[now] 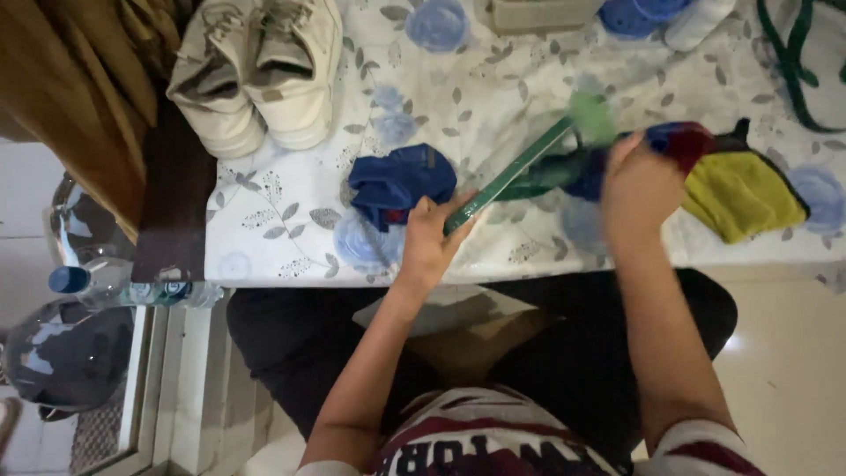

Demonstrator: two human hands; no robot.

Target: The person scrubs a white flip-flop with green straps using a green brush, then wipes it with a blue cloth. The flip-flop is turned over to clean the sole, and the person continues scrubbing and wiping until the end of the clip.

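Note:
My left hand (429, 236) grips the near end of a green flat stick or board (515, 170) that slants up to the right over the flowered cloth. My right hand (639, 189) is closed on a bundle of coloured fabric (679, 145), red and dark blue, blurred by motion. A yellow-green cloth (738, 194) lies just right of that hand. A folded blue garment (401, 183) rests on the cloth just left of my left hand.
A table with a white floral cover (291, 220) lies in front of me. A pair of cream sneakers (260, 75) stands at its far left. Plastic bottles (106, 282) are at the left beside it. Blue items (634, 16) sit at the far edge.

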